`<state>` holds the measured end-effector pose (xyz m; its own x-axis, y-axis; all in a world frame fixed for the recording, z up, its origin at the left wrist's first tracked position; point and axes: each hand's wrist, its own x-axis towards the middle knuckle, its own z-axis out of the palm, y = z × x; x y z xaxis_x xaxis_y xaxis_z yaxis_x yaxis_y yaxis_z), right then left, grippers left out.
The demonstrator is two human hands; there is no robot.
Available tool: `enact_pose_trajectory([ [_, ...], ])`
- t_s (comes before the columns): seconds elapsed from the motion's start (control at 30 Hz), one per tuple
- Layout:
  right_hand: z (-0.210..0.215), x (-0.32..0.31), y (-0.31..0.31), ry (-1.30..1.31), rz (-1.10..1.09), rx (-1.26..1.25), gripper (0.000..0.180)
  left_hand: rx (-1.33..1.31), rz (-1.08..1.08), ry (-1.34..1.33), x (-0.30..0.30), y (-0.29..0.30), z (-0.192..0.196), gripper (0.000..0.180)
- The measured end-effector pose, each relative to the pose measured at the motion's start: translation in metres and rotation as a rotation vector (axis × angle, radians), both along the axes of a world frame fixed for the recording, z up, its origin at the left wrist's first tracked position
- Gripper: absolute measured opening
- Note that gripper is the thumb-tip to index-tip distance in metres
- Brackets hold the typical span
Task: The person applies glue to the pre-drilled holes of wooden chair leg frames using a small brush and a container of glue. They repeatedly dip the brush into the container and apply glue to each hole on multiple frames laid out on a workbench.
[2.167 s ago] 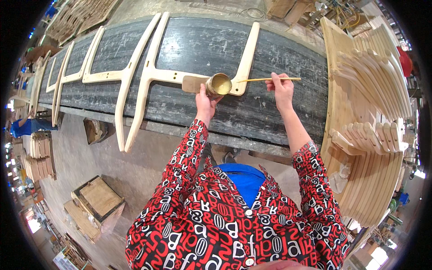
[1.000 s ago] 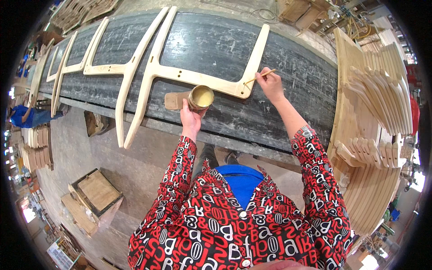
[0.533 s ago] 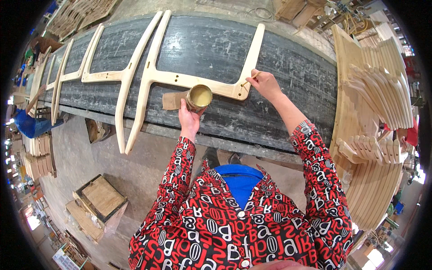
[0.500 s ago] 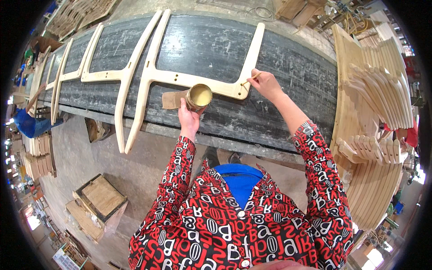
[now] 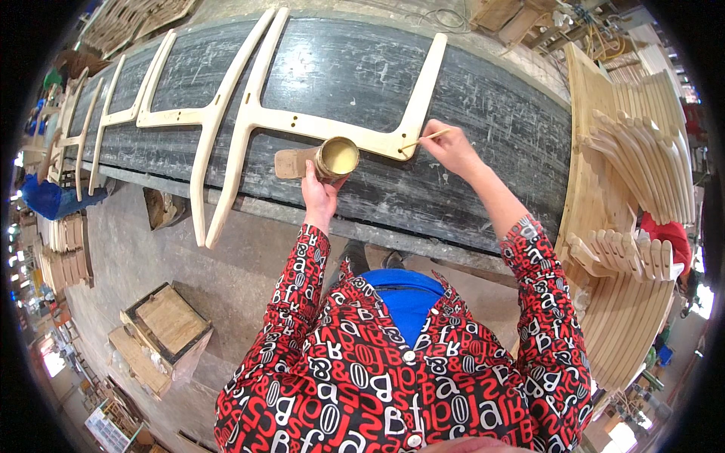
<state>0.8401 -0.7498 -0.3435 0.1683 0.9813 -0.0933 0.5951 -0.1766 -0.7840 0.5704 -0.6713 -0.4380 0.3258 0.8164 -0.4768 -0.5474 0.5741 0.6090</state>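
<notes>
On my feed, the nearest pale, smooth wooden frame [image 5: 374, 140] lies on the dark, scuffed table [image 5: 495, 155], two dark holes midway along its rail, and at its right near corner I have the right hand [image 5: 453, 149] pinching a thin stick [image 5: 438, 134], tip over the wood. I count one open can [image 5: 320, 161] of yellowish paste [image 5: 341, 158] and one flat brown piece [image 5: 288, 164] jutting left, the left hand [image 5: 320, 198] clasping the can from the near side. Its fingers are mostly hidden, and I can't make out whether the stick's tip touches.
</notes>
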Motion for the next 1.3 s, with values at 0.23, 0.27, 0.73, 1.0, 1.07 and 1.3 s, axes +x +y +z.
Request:
enact_pose_trajectory([
  [0.23,-0.024,-0.022,0.008,-0.227,0.066,0.113,0.022,0.018,0.025,0.016,0.002,-0.005,0.007,0.045],
  [0.27,-0.024,-0.021,0.009,-0.236,0.025,0.075,0.022,0.019,0.023,0.007,0.001,-0.004,0.006,0.045],
  [0.73,-0.002,0.020,-0.004,-0.259,0.519,0.202,0.011,0.019,-0.061,-0.003,0.003,0.015,-0.001,0.045],
  [1.0,-0.002,0.024,-0.036,-0.041,0.238,0.208,0.009,0.025,-0.131,0.042,0.009,0.028,0.004,0.047],
  [1.07,-0.007,0.019,-0.045,0.122,-0.146,0.064,0.006,0.066,-0.133,0.060,0.010,0.028,0.003,0.047],
  [1.3,-0.006,0.121,-0.076,1.050,-0.911,0.503,0.010,0.020,-0.039,0.087,0.022,0.005,0.022,0.049],
])
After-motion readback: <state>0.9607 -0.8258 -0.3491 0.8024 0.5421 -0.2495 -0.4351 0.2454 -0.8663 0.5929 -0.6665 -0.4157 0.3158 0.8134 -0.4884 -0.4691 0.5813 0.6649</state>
